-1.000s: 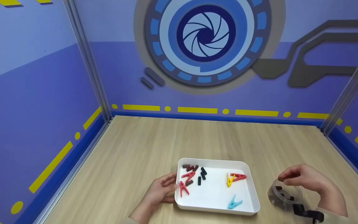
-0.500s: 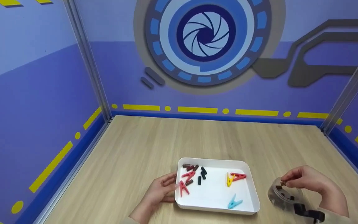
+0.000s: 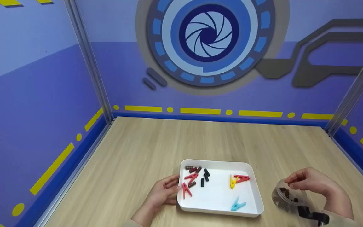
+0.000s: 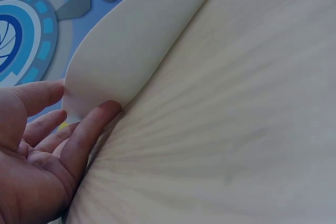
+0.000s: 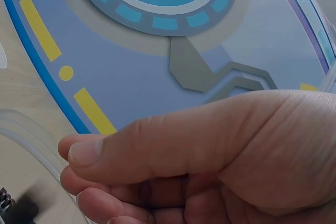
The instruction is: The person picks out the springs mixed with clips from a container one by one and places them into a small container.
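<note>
My left hand (image 3: 161, 194) holds the left side of a white tray (image 3: 219, 212), thumb at the rim and other fingers along the outer wall (image 4: 121, 51). Inside the tray lie small ribbed brown and dark red cylinders (image 3: 192, 184), black cylinders (image 3: 202, 182), and red (image 3: 186, 191), yellow (image 3: 233, 182) and light blue (image 3: 238, 205) clothespins. My right hand (image 3: 310, 183) hovers over a clear round tub (image 3: 277, 201) with nothing between thumb and fingers. A brown ribbed cylinder (image 3: 287, 193) shows below the fingertips, among dark pieces in the tub.
The wooden table (image 3: 150, 142) is bounded by a printed purple back wall (image 3: 115, 72) and side walls with metal corner posts (image 3: 90, 60). A black strap piece (image 3: 314, 216) is at my right wrist, beside the tub.
The brown ribbed cylinder, pinched in my right fingers a second ago, has left them and dropped into the tub. My left hand and the tray have stayed in place.
</note>
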Tool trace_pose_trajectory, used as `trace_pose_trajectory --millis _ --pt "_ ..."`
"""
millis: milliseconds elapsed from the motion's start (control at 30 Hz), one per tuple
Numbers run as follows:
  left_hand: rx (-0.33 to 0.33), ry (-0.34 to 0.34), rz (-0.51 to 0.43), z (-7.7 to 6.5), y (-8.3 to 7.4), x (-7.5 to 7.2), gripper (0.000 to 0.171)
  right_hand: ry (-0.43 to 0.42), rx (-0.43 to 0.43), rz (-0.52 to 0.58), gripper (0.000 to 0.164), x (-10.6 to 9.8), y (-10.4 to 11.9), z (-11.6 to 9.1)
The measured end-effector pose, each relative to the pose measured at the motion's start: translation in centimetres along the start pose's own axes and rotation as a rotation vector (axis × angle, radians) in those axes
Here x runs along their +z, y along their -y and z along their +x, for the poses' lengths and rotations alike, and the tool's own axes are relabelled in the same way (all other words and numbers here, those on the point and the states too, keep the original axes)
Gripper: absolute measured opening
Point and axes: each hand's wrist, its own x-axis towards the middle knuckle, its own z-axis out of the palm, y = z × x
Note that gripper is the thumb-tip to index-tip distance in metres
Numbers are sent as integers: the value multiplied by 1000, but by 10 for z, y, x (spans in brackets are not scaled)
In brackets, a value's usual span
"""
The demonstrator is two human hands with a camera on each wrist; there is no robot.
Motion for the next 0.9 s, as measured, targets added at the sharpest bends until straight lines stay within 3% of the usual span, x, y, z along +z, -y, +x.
trace_pose_trajectory --millis 900 --pt "15 23 -8 -1 -1 0 61 -29 33 -6 36 0 4 1"
